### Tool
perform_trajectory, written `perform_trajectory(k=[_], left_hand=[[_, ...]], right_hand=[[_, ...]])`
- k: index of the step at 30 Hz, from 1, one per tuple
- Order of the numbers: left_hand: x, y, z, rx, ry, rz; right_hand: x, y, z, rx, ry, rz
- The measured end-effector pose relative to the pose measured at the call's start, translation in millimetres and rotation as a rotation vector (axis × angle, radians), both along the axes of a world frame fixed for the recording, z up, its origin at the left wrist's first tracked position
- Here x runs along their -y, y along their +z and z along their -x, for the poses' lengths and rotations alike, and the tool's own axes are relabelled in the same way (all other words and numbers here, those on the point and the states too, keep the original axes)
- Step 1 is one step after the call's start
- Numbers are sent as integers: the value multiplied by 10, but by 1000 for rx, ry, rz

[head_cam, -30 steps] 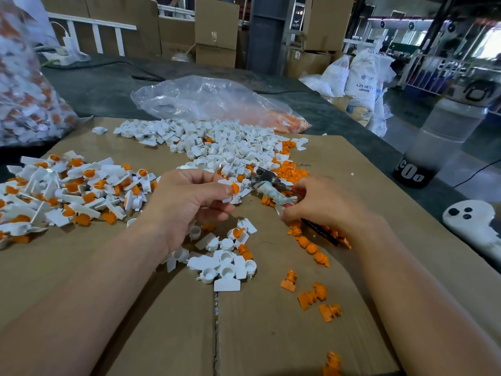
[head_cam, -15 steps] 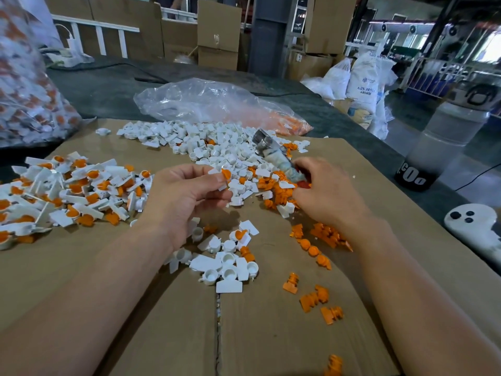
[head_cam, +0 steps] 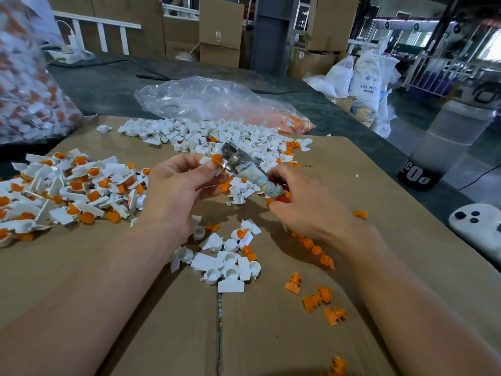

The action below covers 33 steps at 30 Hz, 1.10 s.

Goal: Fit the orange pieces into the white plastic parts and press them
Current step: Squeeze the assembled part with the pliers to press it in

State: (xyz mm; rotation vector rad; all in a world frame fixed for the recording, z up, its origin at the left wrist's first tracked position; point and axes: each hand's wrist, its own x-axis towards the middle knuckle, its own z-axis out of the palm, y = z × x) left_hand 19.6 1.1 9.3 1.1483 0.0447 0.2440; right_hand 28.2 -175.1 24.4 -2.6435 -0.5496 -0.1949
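One white part [head_cam: 205, 160] in left hand [head_cam: 179, 191], right hand [head_cam: 306, 207] gripping tool [head_cam: 244, 166]

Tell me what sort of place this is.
Likely a factory or warehouse workbench: stacked cardboard boxes behind, white sacks marked ABS resin, and heaps of loose white plastic parts.

I see a plain brown cardboard sheet [head_cam: 271, 335] over a dark grey table [head_cam: 108, 85]. At far centre, a heap of white plastic parts [head_cam: 189, 134] is flecked with orange. The left pile [head_cam: 67, 185] is white with round orange centres. At near right, loose orange pieces [head_cam: 314, 301] are bright and solid. The raised part [head_cam: 215, 159] is white, capped in orange. The tool [head_cam: 244, 166] has a silver head, mottled grey-blue wrapping and a red end. A clear bag [head_cam: 206, 101] shows orange at its right end. At far right is a white controller [head_cam: 471, 229] with black dots.
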Motion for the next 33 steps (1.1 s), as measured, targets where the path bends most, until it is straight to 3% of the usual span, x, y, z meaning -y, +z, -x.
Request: perform_trajectory(k=[33], left_hand=[[-2,-48,-4,23,46,-85]], right_hand=[[-109,-22,67,-24,74,6]])
